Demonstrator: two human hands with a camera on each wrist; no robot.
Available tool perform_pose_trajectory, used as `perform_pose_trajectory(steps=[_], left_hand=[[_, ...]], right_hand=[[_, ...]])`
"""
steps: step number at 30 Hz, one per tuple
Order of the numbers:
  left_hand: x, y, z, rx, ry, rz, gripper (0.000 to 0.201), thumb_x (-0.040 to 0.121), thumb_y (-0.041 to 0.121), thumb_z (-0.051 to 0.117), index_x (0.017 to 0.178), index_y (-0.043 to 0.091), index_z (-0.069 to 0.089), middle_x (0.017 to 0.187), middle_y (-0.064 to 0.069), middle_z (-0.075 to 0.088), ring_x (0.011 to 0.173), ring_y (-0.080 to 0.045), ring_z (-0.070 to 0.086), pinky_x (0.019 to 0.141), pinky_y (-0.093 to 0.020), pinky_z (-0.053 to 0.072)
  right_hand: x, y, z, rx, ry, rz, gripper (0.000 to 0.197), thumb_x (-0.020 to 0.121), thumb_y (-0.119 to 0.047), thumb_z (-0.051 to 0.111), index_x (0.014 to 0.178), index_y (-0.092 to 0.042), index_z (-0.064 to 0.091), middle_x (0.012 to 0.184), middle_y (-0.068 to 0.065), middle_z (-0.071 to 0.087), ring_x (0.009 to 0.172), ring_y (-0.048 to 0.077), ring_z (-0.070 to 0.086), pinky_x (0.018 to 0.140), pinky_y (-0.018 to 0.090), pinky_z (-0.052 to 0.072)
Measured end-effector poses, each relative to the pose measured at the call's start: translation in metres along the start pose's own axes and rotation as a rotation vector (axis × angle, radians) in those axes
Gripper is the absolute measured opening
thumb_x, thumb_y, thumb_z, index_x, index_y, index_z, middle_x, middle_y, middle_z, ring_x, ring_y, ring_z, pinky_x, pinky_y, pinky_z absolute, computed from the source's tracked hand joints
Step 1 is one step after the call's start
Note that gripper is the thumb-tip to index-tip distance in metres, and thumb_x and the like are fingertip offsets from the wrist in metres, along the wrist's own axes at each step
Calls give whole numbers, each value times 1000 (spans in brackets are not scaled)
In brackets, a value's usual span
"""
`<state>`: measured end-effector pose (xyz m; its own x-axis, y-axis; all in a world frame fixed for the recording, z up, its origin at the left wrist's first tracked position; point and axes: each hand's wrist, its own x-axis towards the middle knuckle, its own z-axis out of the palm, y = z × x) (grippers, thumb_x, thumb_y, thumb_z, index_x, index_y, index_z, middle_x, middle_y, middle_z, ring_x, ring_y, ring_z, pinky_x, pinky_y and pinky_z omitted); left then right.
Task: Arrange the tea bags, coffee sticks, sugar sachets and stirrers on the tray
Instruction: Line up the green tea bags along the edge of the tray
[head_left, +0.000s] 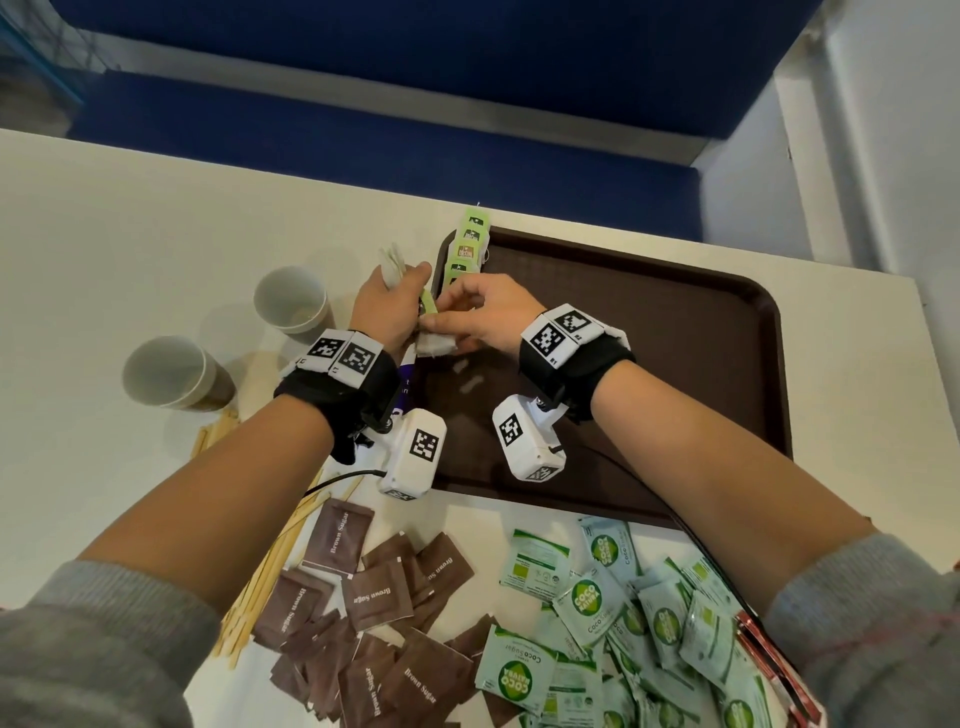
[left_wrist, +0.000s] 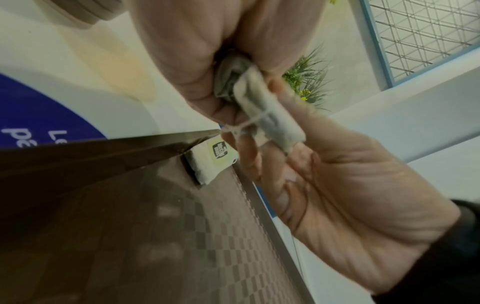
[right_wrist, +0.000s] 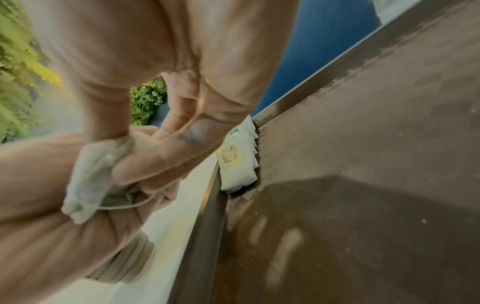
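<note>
A brown tray (head_left: 675, 332) lies on the white table. Several tea bags with green tags (head_left: 465, 244) stand in a row along its left rim, also seen as tea bags (right_wrist: 239, 162) in the right wrist view. My left hand (head_left: 387, 306) grips a bunch of white tea bags (head_left: 392, 265) just left of the tray. My right hand (head_left: 478, 312) pinches one white tea bag (head_left: 436, 344) by the left hand; that tea bag (left_wrist: 267, 111) has its string wound round it. Brown sugar sachets (head_left: 384, 592), green coco sugar sachets (head_left: 613, 608) and wooden stirrers (head_left: 265, 577) lie in front.
Two paper cups (head_left: 291, 304) (head_left: 171, 371) stand left of the hands. Red stick packs (head_left: 769, 660) lie at the bottom right under my sleeve. A blue bench (head_left: 415, 104) runs behind the table. Most of the tray floor (left_wrist: 130, 236) is bare.
</note>
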<state>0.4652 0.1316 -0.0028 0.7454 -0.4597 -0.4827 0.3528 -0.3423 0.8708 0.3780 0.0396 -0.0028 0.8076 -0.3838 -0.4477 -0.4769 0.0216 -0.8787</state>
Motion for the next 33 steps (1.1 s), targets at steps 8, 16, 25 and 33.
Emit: perform_pose_trajectory(steps=[8,16,25,33], left_hand=[[3,-1,-7,-109,36,-43,14,88,26,60,87,15,52,79,-6,51,73,-24,63,59,-32,57],[-1,-12,-5,93,-222,-27,31,84,42,67,99,14,67,87,-13,67,74,-25,61,61,-33,52],[2,-14,-8,115,-259,63,32,87,29,66,115,13,64,97,-12,70,85,-26,66,73,-40,54],[8,-17,-9,122,-180,82,18,89,24,64,104,14,64,82,-4,64,75,-20,60,58,-30,51]], right_hand=[[-2,5,-20,-87,157,-73,43,65,-2,82,99,-16,59,99,-1,64,91,15,63,88,32,53],[-2,3,-25,19,261,-101,48,69,2,78,108,-12,54,107,5,59,98,22,61,87,34,53],[-1,9,-23,23,183,-24,25,80,-15,73,104,-7,69,101,10,70,95,21,67,80,30,58],[5,13,-19,7,246,21,15,86,-7,65,99,1,64,95,24,66,74,27,67,65,30,60]])
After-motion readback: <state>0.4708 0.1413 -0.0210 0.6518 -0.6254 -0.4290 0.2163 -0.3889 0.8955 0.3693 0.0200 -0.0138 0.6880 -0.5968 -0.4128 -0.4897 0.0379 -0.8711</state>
